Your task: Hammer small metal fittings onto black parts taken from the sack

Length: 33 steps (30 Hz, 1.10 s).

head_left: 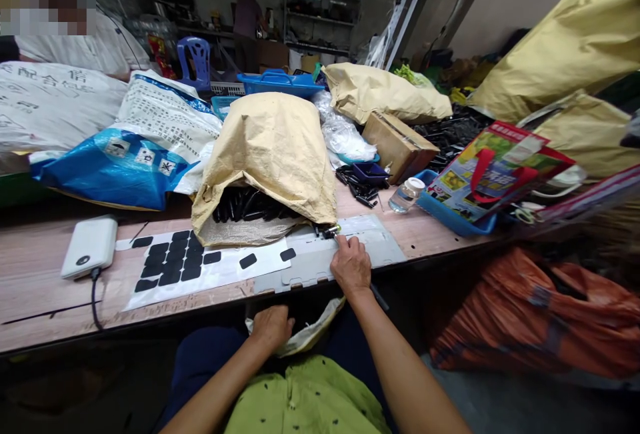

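Head view, everything placed off the big paper sack (273, 154) in the middle of the table (45, 287):

- The sack lies on its side with its mouth facing the person, so the black parts (245, 206) spilling out of it are in easy reach.
- Right hand (351, 266) is just in front of the sack's right corner, resting on a grey plate (350, 254). Its fingers are pinched narrow on a small black part with a shiny tip (330, 231), which sits right at the sack's mouth. Looks like the plate is there as a work surface.
- Left hand (273, 326) is down below the table edge, in front of the sack, fingers curled shut on the rim of a pale bag (313, 331) in the lap. My guess is it's holding that bag open.
- In front of the sack on its left is a white sheet with black pads (173, 264), several spots already bare, so pads get peeled from there I'd say.
- Further left of the sack: a white power bank (90, 245) with its cable hanging off the edge.
- Right of the sack: a cardboard box (397, 144), a small bottle (406, 194) and a blue tray (450, 214).
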Each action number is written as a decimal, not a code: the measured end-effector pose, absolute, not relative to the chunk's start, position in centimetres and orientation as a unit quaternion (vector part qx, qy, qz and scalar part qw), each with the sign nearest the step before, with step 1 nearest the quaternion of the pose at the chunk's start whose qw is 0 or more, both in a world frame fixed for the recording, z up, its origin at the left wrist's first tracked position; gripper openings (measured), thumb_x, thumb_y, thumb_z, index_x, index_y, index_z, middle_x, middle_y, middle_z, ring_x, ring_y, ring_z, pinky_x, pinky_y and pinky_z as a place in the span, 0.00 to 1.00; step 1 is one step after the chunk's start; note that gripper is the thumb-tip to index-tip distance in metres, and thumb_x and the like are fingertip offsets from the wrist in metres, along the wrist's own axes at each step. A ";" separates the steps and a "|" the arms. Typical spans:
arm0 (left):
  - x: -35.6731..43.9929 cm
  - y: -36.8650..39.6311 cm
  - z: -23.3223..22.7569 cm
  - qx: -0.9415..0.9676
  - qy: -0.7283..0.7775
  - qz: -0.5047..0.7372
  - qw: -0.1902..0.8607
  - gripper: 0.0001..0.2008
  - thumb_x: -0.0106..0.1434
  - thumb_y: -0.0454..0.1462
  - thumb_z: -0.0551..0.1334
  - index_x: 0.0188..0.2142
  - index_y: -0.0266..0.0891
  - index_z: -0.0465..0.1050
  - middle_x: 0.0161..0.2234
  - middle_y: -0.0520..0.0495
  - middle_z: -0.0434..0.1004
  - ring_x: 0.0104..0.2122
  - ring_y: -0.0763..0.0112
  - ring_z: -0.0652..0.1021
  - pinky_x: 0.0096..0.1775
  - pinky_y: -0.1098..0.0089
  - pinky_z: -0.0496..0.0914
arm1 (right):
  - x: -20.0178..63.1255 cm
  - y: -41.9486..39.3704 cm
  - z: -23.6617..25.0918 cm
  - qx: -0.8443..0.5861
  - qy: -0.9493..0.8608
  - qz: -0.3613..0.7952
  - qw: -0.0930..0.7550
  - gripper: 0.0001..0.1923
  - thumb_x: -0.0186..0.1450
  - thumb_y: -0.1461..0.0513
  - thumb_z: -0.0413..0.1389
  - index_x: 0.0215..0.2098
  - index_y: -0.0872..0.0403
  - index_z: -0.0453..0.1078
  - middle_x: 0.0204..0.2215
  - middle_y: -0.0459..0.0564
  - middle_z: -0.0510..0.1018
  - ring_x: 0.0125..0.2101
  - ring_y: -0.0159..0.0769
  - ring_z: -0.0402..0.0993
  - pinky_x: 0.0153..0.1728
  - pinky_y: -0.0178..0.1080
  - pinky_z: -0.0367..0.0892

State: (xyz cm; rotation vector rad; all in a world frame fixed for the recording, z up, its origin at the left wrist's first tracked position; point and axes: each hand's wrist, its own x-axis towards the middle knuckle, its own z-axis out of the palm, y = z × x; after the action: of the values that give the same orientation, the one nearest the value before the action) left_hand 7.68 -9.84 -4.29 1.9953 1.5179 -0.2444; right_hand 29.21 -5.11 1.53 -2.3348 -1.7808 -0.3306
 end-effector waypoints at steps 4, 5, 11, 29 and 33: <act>9.2 -8.5 0.5 0.795 0.499 0.019 0.345 0.12 0.66 0.44 0.59 0.38 0.43 0.80 0.35 0.45 0.83 0.36 0.59 0.81 0.35 0.67 0.67 | 29.2 -5.1 1.5 -0.787 -0.601 -0.110 0.092 0.17 0.68 0.64 0.52 0.54 0.50 0.69 0.41 0.53 0.69 0.42 0.43 0.64 0.37 0.40 0.57; 9.8 -7.4 1.8 0.794 0.489 0.069 0.354 0.13 0.67 0.44 0.57 0.37 0.43 0.80 0.32 0.47 0.83 0.33 0.63 0.80 0.34 0.68 0.66 | 29.2 -5.1 1.5 -0.787 -0.601 -0.109 0.091 0.17 0.68 0.64 0.52 0.54 0.50 0.69 0.41 0.53 0.69 0.42 0.43 0.64 0.37 0.40 0.57; 14.6 2.9 5.5 0.710 0.602 0.233 0.282 0.13 0.67 0.38 0.56 0.37 0.41 0.80 0.34 0.44 0.83 0.35 0.65 0.79 0.38 0.69 0.66 | 29.2 -5.1 1.7 -0.788 -0.600 -0.110 0.084 0.16 0.68 0.64 0.51 0.54 0.50 0.68 0.42 0.54 0.69 0.42 0.43 0.64 0.38 0.40 0.57; 10.3 3.8 4.9 0.746 0.577 0.146 0.298 0.10 0.55 0.42 0.67 0.37 0.44 0.80 0.35 0.49 0.83 0.36 0.62 0.79 0.35 0.68 0.65 | 29.2 -5.1 1.7 -0.790 -0.599 -0.098 0.090 0.16 0.69 0.63 0.50 0.54 0.50 0.68 0.43 0.54 0.69 0.43 0.44 0.65 0.38 0.41 0.59; 8.3 2.1 3.4 0.805 0.496 0.166 0.278 0.08 0.57 0.40 0.66 0.37 0.43 0.79 0.32 0.50 0.81 0.36 0.65 0.76 0.38 0.68 0.65 | 29.1 -5.2 1.8 -0.790 -0.599 -0.098 0.090 0.17 0.69 0.63 0.50 0.55 0.51 0.68 0.43 0.55 0.70 0.43 0.43 0.64 0.39 0.40 0.59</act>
State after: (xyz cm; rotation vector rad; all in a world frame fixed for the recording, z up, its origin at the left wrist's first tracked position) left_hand 8.28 2.11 3.42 2.1612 1.3320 0.4464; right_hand 29.12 -5.17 1.75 -2.3474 -1.7807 -0.2906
